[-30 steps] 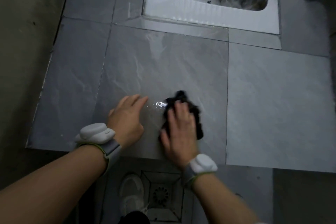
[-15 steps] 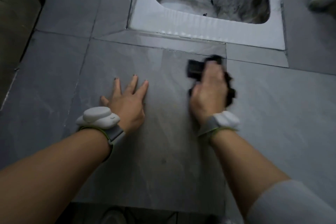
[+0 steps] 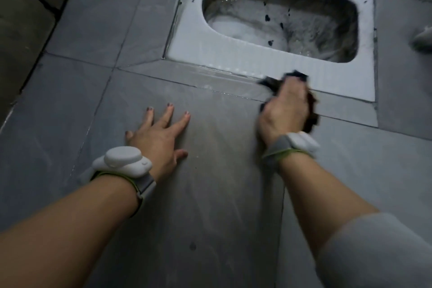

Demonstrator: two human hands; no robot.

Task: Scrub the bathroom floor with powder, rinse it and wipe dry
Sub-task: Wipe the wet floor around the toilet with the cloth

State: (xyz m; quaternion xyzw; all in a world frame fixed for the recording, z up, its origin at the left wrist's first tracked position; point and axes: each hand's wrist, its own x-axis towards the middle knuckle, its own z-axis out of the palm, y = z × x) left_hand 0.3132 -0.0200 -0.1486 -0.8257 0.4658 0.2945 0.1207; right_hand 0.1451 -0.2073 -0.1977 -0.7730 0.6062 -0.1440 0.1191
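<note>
Both of my hands were down on the grey stone-look tiled bathroom floor (image 3: 210,194). My left hand (image 3: 156,138) lay flat with its palm on a large tile, fingers straight and spread, holding nothing. My right hand (image 3: 284,112) pressed down on a crumpled black cleaning cloth (image 3: 312,114); my fingers reached forward over the cloth, though blur kept me from telling how tightly they curled round it. The cloth bunched out past my fingertips and along the right side of my hand. It sat on the narrow strip of tile just in front of the white rectangular squat toilet pan (image 3: 233,54), with its far edge touching or overlapping the pan's near white rim. The pan was set flush into the floor, its rounded basin smeared grey and dotted with a few small dark specks. A thin line of wet glinted along the joint between the pan's rim and the tile strip, to the left of the cloth. Each wrist carried a white plastic wrist device on a grey and green strap, the left wrist device (image 3: 122,162) and the right wrist device (image 3: 301,141). A light grey sleeve (image 3: 374,252) covered my right upper arm. Olive wall tiles (image 3: 21,18) met the floor at the far left
</note>
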